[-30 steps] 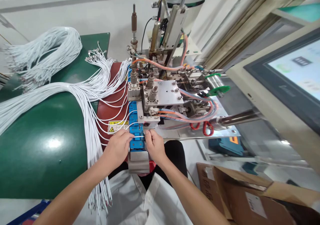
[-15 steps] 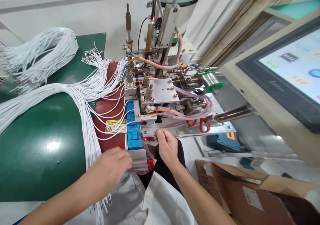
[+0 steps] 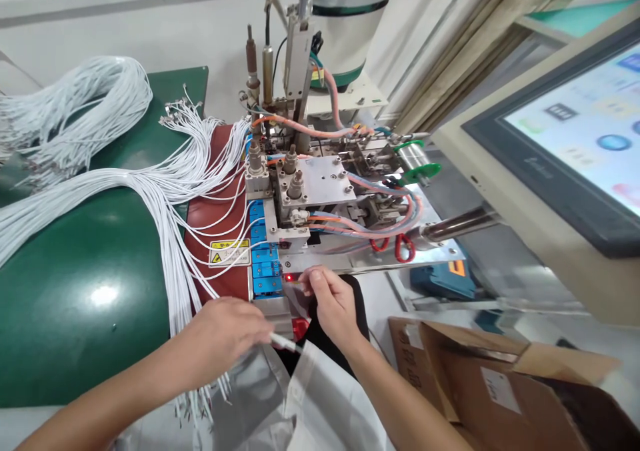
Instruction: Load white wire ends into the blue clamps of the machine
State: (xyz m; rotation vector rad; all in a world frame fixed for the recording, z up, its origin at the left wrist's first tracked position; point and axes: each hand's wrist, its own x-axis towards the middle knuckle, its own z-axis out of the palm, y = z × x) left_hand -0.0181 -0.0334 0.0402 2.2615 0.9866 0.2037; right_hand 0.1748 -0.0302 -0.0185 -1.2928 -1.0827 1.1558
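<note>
Here the white wire pokes past the left hand's fingertips.

Left hand pinching, right hand pinching ahead

A thin white wire sticks out of the left hand, slanting down to the right (its tip is blurred), just below the row of blue clamp blocks, which holds other white wires.
</note>
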